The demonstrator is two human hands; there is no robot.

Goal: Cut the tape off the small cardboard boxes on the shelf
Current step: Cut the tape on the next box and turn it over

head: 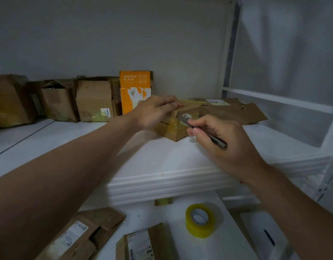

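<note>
While the left hand lies on top of the small cardboard box, its fingers laid flat and close together over the lid, the right hand holds a slim metal knife much as one holds a pen, pinched between thumb and curled fingers. The box sits on the white shelf, near its front edge and just in front of a sheet of flattened cardboard. The blade end meets the yellowish tape at the near upper corner of the box, close to a small white label. The tip itself is too blurred to say whether it has bitten in.

The main risk, as I judge it, is the steadying hand: its fingertips end very near the line the blade would follow, so a slip or a sudden give in the tape could carry the edge into them. The box looks light and is only pressed from above, so a sideways pull might skid it or turn it on the smooth shelf. Too steep an angle or too much pressure could drive the blade through the cardboard into whatever is inside. Dim light makes the seam harder to follow
</note>
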